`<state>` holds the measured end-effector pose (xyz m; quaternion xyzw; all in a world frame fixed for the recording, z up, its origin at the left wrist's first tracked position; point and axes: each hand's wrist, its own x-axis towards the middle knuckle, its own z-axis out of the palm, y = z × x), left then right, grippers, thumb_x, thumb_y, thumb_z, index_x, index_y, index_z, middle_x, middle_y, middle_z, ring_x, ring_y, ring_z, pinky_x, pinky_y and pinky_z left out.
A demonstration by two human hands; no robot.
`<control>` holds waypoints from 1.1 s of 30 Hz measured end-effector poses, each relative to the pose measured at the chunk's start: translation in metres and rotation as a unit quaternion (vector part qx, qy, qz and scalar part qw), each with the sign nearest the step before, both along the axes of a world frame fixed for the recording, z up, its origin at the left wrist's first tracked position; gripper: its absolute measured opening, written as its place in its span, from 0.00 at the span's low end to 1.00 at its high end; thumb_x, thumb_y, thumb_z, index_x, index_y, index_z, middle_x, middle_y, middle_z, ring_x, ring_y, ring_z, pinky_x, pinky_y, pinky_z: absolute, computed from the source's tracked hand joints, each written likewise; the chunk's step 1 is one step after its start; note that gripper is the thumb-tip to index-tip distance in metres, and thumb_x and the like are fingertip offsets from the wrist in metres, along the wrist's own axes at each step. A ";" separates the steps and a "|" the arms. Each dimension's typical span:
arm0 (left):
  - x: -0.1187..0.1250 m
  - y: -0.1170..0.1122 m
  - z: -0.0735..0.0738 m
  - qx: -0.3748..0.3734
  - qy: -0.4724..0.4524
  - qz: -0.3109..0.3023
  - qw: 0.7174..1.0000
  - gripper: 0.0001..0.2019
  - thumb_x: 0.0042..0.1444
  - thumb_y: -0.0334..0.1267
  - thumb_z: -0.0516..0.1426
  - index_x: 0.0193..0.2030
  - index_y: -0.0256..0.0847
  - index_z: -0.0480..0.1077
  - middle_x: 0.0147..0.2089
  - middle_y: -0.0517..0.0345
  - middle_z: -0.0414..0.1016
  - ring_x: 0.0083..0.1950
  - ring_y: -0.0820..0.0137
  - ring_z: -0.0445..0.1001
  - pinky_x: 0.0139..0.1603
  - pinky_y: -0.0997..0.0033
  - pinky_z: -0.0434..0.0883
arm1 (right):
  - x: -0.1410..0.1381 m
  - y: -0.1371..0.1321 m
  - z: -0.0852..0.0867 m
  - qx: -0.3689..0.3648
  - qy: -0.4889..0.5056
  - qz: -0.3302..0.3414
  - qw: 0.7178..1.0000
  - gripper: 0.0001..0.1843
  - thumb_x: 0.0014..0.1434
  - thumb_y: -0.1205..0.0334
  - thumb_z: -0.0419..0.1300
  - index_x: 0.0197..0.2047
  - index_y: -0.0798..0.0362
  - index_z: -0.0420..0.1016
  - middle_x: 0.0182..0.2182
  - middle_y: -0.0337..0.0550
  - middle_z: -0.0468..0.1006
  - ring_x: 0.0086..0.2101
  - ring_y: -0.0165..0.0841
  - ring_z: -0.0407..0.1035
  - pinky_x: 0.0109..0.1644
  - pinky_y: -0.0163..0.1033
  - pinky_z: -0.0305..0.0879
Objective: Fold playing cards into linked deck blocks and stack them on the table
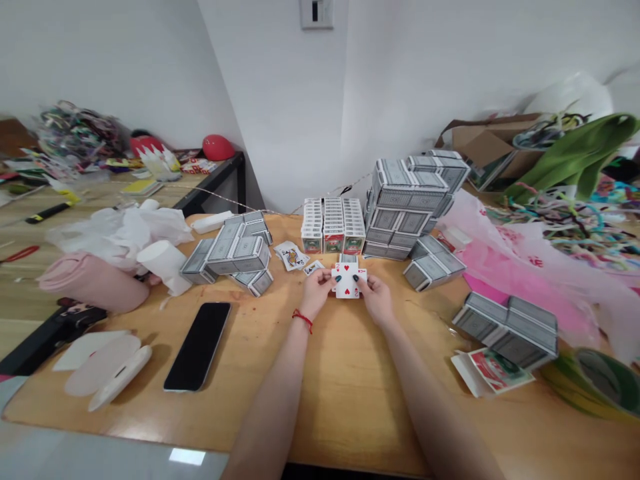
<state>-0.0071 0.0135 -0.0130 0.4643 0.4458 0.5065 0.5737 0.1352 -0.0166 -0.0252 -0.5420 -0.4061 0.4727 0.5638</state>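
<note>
Both hands meet over the middle of the wooden table, pinching playing cards (347, 285) between them. The front card is a two of hearts, and the corner of another red card peeks out at its right. My left hand (317, 292), with a red string at the wrist, grips the left edge, thumb on the face. My right hand (377, 297) grips the right edge in the same way. Just behind the cards lies a grey-backed card stack (349, 258). Loose face cards (291, 256) lie beyond my left hand. How many cards I hold cannot be made out.
Boxed decks (333, 227) stand in rows at the back. Grey-patterned boxes are stacked high (407, 207) to the right and lower (239, 250) to the left. A phone (198, 347) lies front left. An opened card box (493, 372) and a tape roll (595, 380) are at right.
</note>
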 end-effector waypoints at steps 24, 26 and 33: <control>0.001 0.001 -0.010 0.011 0.039 -0.025 0.999 0.12 0.43 0.40 0.60 0.33 0.34 0.69 0.29 0.55 0.74 0.29 0.72 0.71 0.28 0.74 0.69 | 0.003 -0.002 0.001 0.015 -0.106 -0.010 0.994 0.24 0.49 0.41 0.53 0.31 0.55 0.71 0.23 0.41 0.73 0.24 0.32 0.63 0.26 0.35 0.58; 0.001 0.001 -0.009 0.010 0.036 -0.026 0.999 0.11 0.43 0.40 0.59 0.32 0.35 0.69 0.29 0.55 0.73 0.28 0.72 0.71 0.28 0.74 0.69 | 0.003 -0.001 0.000 0.014 -0.104 -0.011 0.994 0.24 0.49 0.41 0.53 0.32 0.55 0.71 0.24 0.41 0.73 0.25 0.32 0.64 0.28 0.35 0.59; 0.001 0.003 -0.014 0.021 0.038 -0.020 0.999 0.09 0.43 0.38 0.59 0.30 0.35 0.68 0.29 0.57 0.73 0.29 0.73 0.70 0.29 0.74 0.68 | 0.003 0.001 -0.004 0.017 -0.092 -0.005 0.996 0.24 0.48 0.41 0.53 0.34 0.55 0.71 0.26 0.42 0.74 0.26 0.33 0.65 0.29 0.35 0.60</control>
